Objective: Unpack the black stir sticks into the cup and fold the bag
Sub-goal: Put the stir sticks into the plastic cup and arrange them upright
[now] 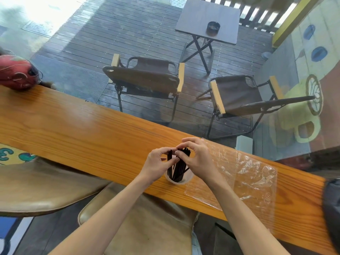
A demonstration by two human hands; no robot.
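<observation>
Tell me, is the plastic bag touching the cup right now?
Cannot tell. In the head view the plastic bag lies flat on the counter right of the cup, but the right hand and wrist cover the spot where their edges might meet.

Sticks [179, 165] in cup [187, 178]; bag [244, 179] right

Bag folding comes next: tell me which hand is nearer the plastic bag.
Right. The right hand is beside the bag; the left hand is beyond the cup.
</observation>
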